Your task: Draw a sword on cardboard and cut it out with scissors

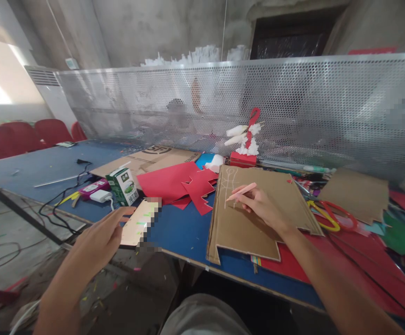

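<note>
My right hand (pixel 256 204) pinches a pale pink pen (pixel 243 190), its tip over the upper left of a brown cardboard sheet (pixel 258 239). Thin pale lines, looped at the top, run down the cardboard near that tip. At the front edge of the blue table (pixel 178 230), my left hand (pixel 101 230) grips the left side of a phone (pixel 136 223). The phone's screen is lit and partly blurred out. Just beyond it stands a green and white drink carton (pixel 123 187).
Red paper pieces (pixel 167 179) lie between carton and cardboard. Yellow- and orange-handled scissors (pixel 331 217) rest at the right, beside another cardboard piece (pixel 356 193). A white charger (pixel 100 196) and black cables are left. A perforated metal screen (pixel 136 102) runs along the back.
</note>
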`<state>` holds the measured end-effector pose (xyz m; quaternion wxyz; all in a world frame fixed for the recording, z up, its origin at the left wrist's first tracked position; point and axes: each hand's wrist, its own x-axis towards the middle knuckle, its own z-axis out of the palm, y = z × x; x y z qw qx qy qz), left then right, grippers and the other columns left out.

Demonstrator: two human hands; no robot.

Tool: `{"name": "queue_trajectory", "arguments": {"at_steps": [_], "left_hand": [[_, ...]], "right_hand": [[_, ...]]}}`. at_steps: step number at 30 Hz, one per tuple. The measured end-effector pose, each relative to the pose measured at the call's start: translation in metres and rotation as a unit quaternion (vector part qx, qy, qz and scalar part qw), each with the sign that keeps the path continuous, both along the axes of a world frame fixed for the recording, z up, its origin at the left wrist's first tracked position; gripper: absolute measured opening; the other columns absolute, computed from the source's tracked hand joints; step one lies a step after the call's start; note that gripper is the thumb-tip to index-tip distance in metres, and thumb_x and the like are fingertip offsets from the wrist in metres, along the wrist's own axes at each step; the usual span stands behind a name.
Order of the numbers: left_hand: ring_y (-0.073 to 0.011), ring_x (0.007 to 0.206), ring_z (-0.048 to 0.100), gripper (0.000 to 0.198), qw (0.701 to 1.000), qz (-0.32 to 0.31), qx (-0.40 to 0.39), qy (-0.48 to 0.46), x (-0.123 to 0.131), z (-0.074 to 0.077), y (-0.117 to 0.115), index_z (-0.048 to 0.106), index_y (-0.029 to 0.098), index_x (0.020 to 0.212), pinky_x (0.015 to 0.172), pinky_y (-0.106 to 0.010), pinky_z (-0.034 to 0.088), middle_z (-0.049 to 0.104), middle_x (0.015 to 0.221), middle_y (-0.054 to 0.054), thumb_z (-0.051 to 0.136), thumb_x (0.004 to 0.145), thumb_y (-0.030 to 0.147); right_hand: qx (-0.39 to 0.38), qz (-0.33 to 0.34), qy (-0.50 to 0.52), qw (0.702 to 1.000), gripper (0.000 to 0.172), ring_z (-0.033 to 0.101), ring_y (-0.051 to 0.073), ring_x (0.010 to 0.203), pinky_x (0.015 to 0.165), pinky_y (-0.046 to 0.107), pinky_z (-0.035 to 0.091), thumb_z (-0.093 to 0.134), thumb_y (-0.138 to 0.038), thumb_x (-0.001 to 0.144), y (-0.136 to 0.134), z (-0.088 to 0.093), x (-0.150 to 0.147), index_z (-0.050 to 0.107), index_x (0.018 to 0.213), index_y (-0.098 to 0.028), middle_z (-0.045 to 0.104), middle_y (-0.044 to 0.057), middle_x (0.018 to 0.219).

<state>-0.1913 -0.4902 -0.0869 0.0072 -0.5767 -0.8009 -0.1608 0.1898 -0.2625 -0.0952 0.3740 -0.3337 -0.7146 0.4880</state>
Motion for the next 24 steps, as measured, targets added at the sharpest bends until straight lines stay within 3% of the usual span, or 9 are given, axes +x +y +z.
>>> {"name": "queue_trajectory", "arguments": {"at_steps": [3, 8, 12, 17, 24], "left_hand": [[-0.0240, 0.109, 0.070, 0.054, 1.000, 0.001, -0.002, 0.006, -0.0004, -0.0008, 0.0001, 0.049, 0.030, 0.142, 0.085, -0.034, 0.047, 0.069, 0.136, -0.004, 0.031, 0.092, 0.024], [-0.0238, 0.118, 0.067, 0.054, 1.000, -0.002, 0.007, 0.004, 0.0008, 0.0000, 0.0001, 0.049, 0.029, 0.141, 0.090, -0.034, 0.046, 0.068, 0.135, -0.005, 0.031, 0.090, 0.023], [-0.0224, 0.112, 0.068, 0.053, 1.000, 0.005, 0.011, 0.000, 0.0014, 0.0012, -0.0002, 0.051, 0.029, 0.137, 0.088, -0.033, 0.047, 0.070, 0.129, -0.004, 0.030, 0.090, 0.021], [-0.0210, 0.110, 0.070, 0.053, 1.000, 0.002, -0.016, -0.004, -0.0024, -0.0024, -0.0004, 0.047, 0.032, 0.140, 0.083, -0.031, 0.045, 0.072, 0.125, -0.002, 0.030, 0.091, 0.021], [-0.0247, 0.115, 0.069, 0.056, 1.000, 0.002, -0.014, 0.014, -0.0006, -0.0004, 0.0002, 0.047, 0.030, 0.142, 0.089, -0.035, 0.045, 0.066, 0.141, -0.005, 0.028, 0.090, 0.024]], "right_hand": [[-0.005, 0.002, 0.005, 1.000, 0.029, 0.048, 0.009, 0.061, 0.051, 0.024, 0.038, 0.071, -0.046, 0.089, -0.0007, 0.0008, -0.0008, 0.079, 0.096, -0.019, 0.071, 0.007, 0.107], [-0.001, 0.009, 0.009, 1.000, 0.028, 0.047, 0.008, 0.061, 0.050, 0.024, 0.038, 0.070, -0.044, 0.089, -0.0036, 0.0051, -0.0016, 0.080, 0.092, -0.018, 0.070, 0.009, 0.114], [0.001, 0.003, 0.004, 1.000, 0.029, 0.048, 0.007, 0.061, 0.051, 0.025, 0.039, 0.069, -0.045, 0.089, -0.0044, 0.0061, -0.0015, 0.081, 0.089, -0.018, 0.068, 0.009, 0.122], [-0.008, 0.006, 0.011, 1.000, 0.029, 0.049, 0.010, 0.061, 0.050, 0.024, 0.037, 0.071, -0.045, 0.087, -0.0016, 0.0022, -0.0015, 0.079, 0.094, -0.018, 0.071, 0.007, 0.102], [-0.011, 0.003, 0.016, 1.000, 0.028, 0.048, 0.008, 0.061, 0.050, 0.024, 0.038, 0.072, -0.045, 0.088, -0.0011, 0.0019, -0.0015, 0.079, 0.093, -0.018, 0.068, 0.008, 0.113]]}}
